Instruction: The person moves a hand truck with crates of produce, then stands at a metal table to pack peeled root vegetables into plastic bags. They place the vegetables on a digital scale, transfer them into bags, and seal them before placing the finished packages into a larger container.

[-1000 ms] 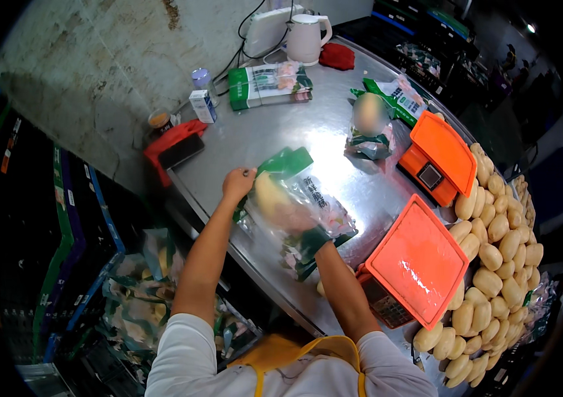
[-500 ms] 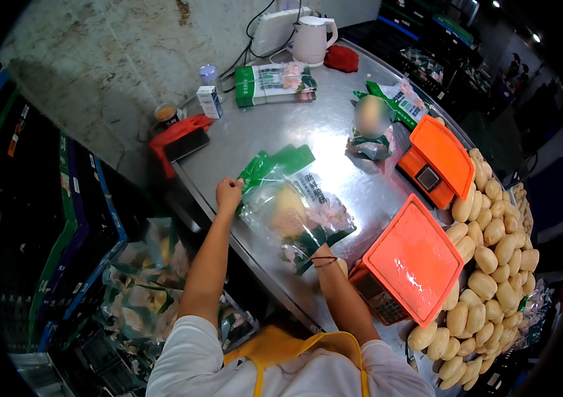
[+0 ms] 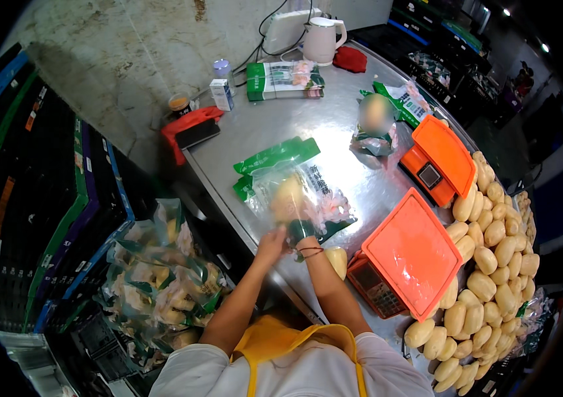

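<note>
My left hand (image 3: 273,243) has closed fingers on the lower edge of a clear, green-printed plastic bag (image 3: 321,208) lying on the steel table (image 3: 242,126). My right hand (image 3: 306,243) reaches into that bag beside the left, its fingers hidden by plastic and print. A pale oblong root vegetable (image 3: 288,198) shows inside the bag. Another pale piece (image 3: 336,261) lies just right of my right wrist. Farther right are an orange scale (image 3: 437,159) and a second scale with a salmon-red tray (image 3: 404,255).
A pile of pale root vegetables (image 3: 486,261) fills the right side. At the back are a kettle (image 3: 321,41), stacked printed bags (image 3: 285,79), a bottle (image 3: 222,68) and a phone (image 3: 197,135). Black crates (image 3: 37,205) and filled bags (image 3: 162,278) stand left, below the table.
My left hand has left the bag's upper left corner and moved down and right, close to my right wrist. The green upper flap now lies loose on the table.
</note>
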### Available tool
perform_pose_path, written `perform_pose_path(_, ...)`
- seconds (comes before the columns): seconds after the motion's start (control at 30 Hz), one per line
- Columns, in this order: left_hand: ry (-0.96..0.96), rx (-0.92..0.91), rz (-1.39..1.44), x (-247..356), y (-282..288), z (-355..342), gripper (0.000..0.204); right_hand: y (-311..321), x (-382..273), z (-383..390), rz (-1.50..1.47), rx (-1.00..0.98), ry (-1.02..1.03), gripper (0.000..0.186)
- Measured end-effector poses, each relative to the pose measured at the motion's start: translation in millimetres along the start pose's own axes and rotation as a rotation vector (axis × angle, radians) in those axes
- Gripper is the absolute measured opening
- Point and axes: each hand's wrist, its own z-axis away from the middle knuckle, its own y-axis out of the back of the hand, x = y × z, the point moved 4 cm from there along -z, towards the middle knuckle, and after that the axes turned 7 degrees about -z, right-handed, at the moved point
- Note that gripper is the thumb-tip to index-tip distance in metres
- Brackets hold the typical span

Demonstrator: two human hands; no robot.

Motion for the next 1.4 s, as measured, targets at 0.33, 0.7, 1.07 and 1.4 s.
perform_pose_path(0.33,-0.033,0.037,0.074,-19,18,-11,0.029,16,-15,24,-0.054,-0.279,-0.167,0.038)
perform_pose_path(0.7,-0.300,-0.090,-0.488,-5,17,-6,0.041,-19,10,14,0.128,-0.096,-0.025,0.039)
perform_pose_path(1.07,-0.167,-0.303,-0.323,3,14,-11,0.036,-27,-15,-40,0.321,-0.271,-0.077,0.040)
perform_pose_path(1.4,-0.355,-0.322,-0.591,15,17,2,0.029,-33,-27,-19,0.060,-0.320,-0.153,0.042)
